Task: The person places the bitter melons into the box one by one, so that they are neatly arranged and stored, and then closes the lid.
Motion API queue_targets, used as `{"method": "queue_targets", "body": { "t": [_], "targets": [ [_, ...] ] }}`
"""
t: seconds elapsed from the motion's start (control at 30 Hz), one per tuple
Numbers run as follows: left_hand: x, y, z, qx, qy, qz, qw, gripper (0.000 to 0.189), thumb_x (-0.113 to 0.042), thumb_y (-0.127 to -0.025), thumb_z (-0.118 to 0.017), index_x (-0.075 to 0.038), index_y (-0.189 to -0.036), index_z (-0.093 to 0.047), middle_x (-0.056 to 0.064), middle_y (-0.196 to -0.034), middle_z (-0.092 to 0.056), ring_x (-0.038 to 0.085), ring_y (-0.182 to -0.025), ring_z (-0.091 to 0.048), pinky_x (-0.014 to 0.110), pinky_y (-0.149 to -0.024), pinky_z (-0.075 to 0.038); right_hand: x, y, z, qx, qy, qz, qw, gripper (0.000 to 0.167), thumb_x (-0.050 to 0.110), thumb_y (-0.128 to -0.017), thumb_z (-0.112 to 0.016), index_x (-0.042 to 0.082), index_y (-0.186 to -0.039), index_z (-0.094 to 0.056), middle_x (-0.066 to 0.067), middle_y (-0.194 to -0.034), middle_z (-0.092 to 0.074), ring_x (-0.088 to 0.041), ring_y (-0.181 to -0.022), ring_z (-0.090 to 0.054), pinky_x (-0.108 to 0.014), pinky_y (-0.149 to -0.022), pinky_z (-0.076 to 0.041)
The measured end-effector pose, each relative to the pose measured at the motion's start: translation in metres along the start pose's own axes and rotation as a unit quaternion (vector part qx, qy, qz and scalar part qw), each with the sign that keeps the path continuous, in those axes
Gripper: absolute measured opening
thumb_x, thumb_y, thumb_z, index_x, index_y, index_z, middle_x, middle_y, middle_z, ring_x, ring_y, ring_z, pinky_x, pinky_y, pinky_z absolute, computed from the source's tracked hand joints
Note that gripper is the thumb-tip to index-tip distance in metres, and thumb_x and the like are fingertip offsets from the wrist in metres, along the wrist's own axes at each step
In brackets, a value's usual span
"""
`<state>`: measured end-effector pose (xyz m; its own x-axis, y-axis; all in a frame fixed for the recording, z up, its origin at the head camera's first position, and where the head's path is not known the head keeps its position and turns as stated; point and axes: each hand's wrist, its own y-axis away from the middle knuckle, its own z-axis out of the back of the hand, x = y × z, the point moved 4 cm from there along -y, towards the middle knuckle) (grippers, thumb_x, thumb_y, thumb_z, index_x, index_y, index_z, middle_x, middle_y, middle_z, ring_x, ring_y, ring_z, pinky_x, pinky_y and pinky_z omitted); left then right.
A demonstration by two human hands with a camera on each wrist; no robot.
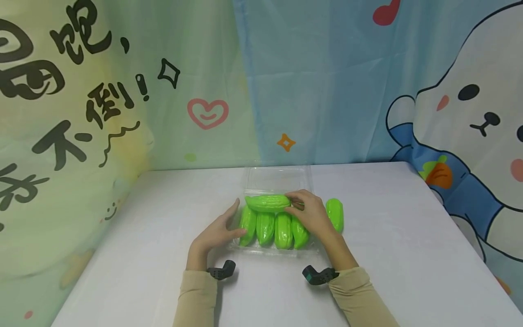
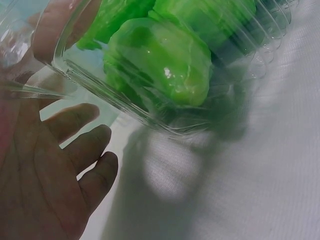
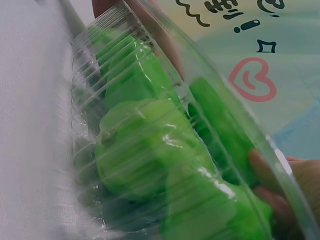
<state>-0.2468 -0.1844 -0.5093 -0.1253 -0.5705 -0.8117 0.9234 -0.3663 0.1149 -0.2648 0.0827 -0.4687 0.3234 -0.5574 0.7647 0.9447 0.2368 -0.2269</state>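
Observation:
A clear plastic clamshell box [image 1: 273, 252] holds several bright green bitter melons [image 1: 265, 229] standing side by side. Across their far ends lies another bitter melon [image 1: 266, 203], sideways. My right hand [image 1: 312, 213] pinches its right end between thumb and fingers; the right wrist view shows those fingertips [image 3: 260, 172] through the plastic wall. At the box's left side is my left hand [image 1: 218, 232], its thumb reaching over the rim by the leftmost melon. Its other fingers [image 2: 82, 155] extend loosely outside the wall in the left wrist view.
One more bitter melon [image 1: 335, 215] lies on the white table [image 1: 135, 254] just right of the box. The box's clear lid [image 1: 278, 179] is folded back behind it. A printed curtain [image 1: 318, 91] hangs along the table's far edge.

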Motion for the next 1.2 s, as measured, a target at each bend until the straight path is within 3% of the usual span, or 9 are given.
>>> {"method": "queue_targets", "body": {
  "t": [0.67, 0.93, 1.2],
  "targets": [
    [-0.002, 0.0, 0.0, 0.003, -0.01, -0.006, 0.9999, 0.097, -0.044, -0.082, -0.07, -0.02, -0.154, -0.01, -0.003, -0.16, -0.01, 0.019, -0.148, -0.011, 0.042, -0.121, -0.013, -0.003, 0.001, 0.004, 0.002, -0.011, 0.014, 0.9998, 0.033, 0.015, -0.084, -0.072, 0.009, -0.116, -0.066, -0.009, -0.117, -0.064, -0.026, -0.106, -0.064, -0.03, -0.09, -0.055],
    [-0.001, 0.0, 0.0, 0.001, -0.01, 0.006, 0.9999, 0.098, -0.047, -0.081, -0.07, -0.022, -0.154, -0.01, -0.006, -0.159, -0.011, 0.017, -0.148, -0.011, 0.042, -0.121, -0.013, -0.001, 0.001, 0.006, 0.002, -0.012, 0.016, 0.9998, 0.033, 0.016, -0.084, -0.072, 0.009, -0.116, -0.067, -0.009, -0.116, -0.064, -0.026, -0.107, -0.064, -0.03, -0.091, -0.055],
    [-0.001, 0.0, 0.0, -0.003, -0.011, -0.007, 0.9999, 0.096, -0.044, -0.082, -0.07, -0.019, -0.154, -0.011, -0.002, -0.16, -0.012, 0.02, -0.148, -0.012, 0.043, -0.121, -0.013, 0.0, 0.003, 0.023, -0.015, -0.012, 0.023, 0.9996, 0.034, 0.016, -0.086, -0.07, 0.006, -0.118, -0.066, -0.01, -0.117, -0.064, -0.032, -0.109, -0.063, -0.035, -0.093, -0.054]
  ]
}}
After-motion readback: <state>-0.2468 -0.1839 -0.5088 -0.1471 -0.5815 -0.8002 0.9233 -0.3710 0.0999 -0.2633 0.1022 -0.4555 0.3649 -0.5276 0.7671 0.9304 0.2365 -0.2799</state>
